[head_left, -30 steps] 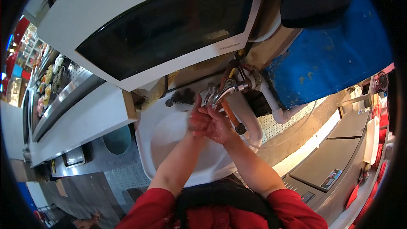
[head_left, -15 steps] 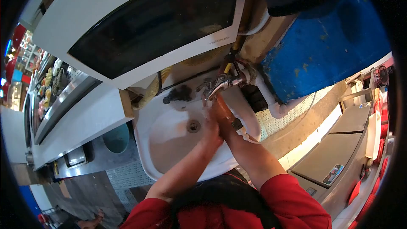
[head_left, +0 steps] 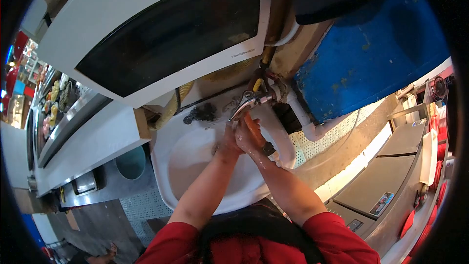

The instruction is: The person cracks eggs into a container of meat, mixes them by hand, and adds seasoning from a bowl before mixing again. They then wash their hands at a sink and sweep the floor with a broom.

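Note:
Under the metal faucet (head_left: 246, 101), at the right side of the white sink (head_left: 163, 176), my two hands are close against each other. My left hand (head_left: 228, 142) is blurred, and its fingers are hard to make out. My right hand (head_left: 248, 137) touches it, wet, with its fingers curled beside the orange tube (head_left: 253, 126). Water shows on the right wrist. Whether either hand holds anything is hidden. Dark matter (head_left: 202, 112) lies on the sink's back ledge.
A white appliance with a dark window (head_left: 176, 29) overhangs the sink. Right of the faucet are a white pipe (head_left: 299, 110) and a blue panel (head_left: 361, 63). A green bucket (head_left: 131, 162) stands left. Steel cabinets (head_left: 391, 176) are at the right.
My hands have come closer together below the faucet, and my left hand now covers part of the drain area. The view has shifted slightly.

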The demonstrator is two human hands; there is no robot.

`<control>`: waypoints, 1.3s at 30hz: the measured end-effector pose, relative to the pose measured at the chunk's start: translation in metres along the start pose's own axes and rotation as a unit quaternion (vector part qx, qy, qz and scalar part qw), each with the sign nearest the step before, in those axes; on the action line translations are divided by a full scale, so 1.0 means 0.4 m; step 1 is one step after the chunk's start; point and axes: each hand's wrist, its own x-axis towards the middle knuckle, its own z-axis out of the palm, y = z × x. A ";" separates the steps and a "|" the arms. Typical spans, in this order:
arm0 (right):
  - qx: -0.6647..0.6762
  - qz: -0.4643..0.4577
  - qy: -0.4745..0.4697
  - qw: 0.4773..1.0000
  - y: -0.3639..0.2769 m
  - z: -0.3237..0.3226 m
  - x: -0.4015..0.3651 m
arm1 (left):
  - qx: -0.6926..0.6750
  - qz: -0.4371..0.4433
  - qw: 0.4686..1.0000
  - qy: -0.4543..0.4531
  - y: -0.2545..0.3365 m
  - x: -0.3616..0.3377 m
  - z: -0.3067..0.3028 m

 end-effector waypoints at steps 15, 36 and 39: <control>0.220 0.083 0.027 0.971 -0.254 0.010 -0.105 | -0.424 -0.066 0.872 -0.237 0.023 0.098 -0.109; 0.746 0.160 -0.280 0.583 -0.244 0.039 -0.100 | 0.556 0.354 0.751 0.037 0.031 0.037 0.064; 0.717 0.276 -0.234 0.596 -0.238 0.057 -0.106 | 0.666 0.487 0.564 0.028 0.071 0.013 0.077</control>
